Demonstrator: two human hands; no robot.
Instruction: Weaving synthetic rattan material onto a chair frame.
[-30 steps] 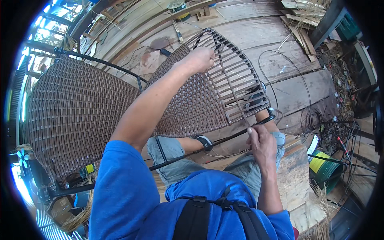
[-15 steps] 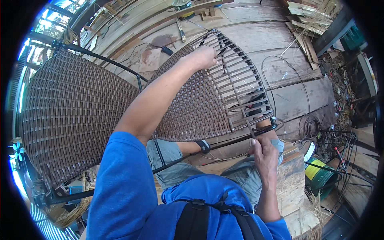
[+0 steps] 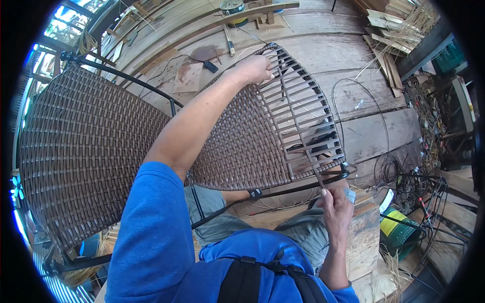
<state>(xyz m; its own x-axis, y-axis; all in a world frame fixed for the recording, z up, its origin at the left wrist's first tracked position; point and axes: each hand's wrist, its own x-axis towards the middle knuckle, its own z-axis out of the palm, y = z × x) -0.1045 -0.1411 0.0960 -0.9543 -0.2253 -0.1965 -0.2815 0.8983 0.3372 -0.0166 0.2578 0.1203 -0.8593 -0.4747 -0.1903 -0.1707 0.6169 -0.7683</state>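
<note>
A brown woven wicker chair [image 3: 237,144] lies across my lap on a black metal frame. Its left panel [image 3: 86,146] is tightly woven, while the rounded right end shows spaced bare strands [image 3: 305,113]. My left hand [image 3: 255,69] reaches over the weave to the far side, fingers curled down at the strands; what they grip is partly hidden. A long brown strand [image 3: 297,121] crosses the spaced ones from near that hand to the near rim. Just beyond this rim, my right hand [image 3: 337,207] pinches the strand's end between thumb and finger.
A brush [image 3: 230,43] and a small black device [image 3: 210,66] lie on the plank floor beyond the chair. Wood strips [image 3: 399,30] are piled at the far right. Coiled dark strands [image 3: 389,169] and a green-yellow bucket [image 3: 401,232] sit to my right.
The view has shifted slightly. Both hands stay near the same places on the chair, and my right hand still pinches the strand's end.
</note>
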